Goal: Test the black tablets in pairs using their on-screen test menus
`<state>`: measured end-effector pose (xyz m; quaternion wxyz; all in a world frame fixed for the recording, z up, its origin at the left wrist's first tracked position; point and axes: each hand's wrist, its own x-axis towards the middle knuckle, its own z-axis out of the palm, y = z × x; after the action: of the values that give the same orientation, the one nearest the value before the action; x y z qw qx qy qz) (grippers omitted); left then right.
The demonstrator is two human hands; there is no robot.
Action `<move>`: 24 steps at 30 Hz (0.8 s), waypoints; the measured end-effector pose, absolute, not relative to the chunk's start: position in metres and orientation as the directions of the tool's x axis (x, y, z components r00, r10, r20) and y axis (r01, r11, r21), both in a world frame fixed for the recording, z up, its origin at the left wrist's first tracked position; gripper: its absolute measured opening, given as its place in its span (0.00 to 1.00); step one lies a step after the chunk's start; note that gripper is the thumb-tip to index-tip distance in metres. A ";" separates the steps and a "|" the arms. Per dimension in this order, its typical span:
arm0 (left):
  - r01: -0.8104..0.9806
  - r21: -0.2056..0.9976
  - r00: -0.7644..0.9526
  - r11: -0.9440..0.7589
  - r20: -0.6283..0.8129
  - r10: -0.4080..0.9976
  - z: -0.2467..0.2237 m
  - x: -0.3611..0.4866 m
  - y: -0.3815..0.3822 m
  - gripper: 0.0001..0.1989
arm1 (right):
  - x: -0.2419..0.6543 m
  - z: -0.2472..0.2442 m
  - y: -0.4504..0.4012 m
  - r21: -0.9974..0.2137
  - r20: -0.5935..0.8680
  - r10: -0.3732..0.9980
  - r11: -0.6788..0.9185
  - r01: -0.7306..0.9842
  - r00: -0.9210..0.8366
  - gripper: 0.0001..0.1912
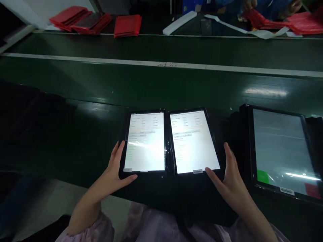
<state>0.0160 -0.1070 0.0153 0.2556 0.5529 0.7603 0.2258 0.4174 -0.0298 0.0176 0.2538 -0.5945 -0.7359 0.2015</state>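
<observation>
Two lit tablets side by side near the front edge of the dark green worktop [75,134], edges nearly touching. Left hand [116,169] at the outer edge of the left tablet [145,143], fingers loosely spread, thumb under its lower corner. Right hand [230,176] beside the right tablet [194,141], fingers open, thumb tip on its lower edge. Third tablet [282,153] further right. Red sleeves [127,25] stacked at the far side.

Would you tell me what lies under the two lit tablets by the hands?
The left tablet and right tablet rest on the dark green bench. The surface directly beneath them is covered, so anything there cannot be seen.
</observation>
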 end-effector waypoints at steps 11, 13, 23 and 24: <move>0.368 0.911 -0.591 0.185 0.076 0.803 -0.006 0.050 -0.087 0.55 | 0.413 0.013 -0.027 -0.573 0.108 0.981 0.193 0.796 -0.161 0.56; 0.344 0.923 -0.576 0.175 0.060 0.815 -0.005 0.049 -0.090 0.52 | 0.408 0.011 -0.022 -0.587 0.134 0.985 0.167 0.792 -0.108 0.57; 0.348 0.910 -0.459 0.225 -0.043 0.887 -0.001 0.023 -0.102 0.52 | 0.405 0.015 -0.011 -0.592 0.361 0.930 0.288 0.753 -0.073 0.40; 0.370 0.900 -0.446 0.230 -0.045 0.894 -0.002 0.019 -0.102 0.53 | 0.405 0.017 -0.012 -0.564 0.387 0.915 0.333 0.756 -0.115 0.39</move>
<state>0.0187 -0.1025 -0.0025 0.2963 0.4351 0.7260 0.4426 0.4054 -0.0120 0.0170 0.3496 -0.5661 -0.7378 0.1137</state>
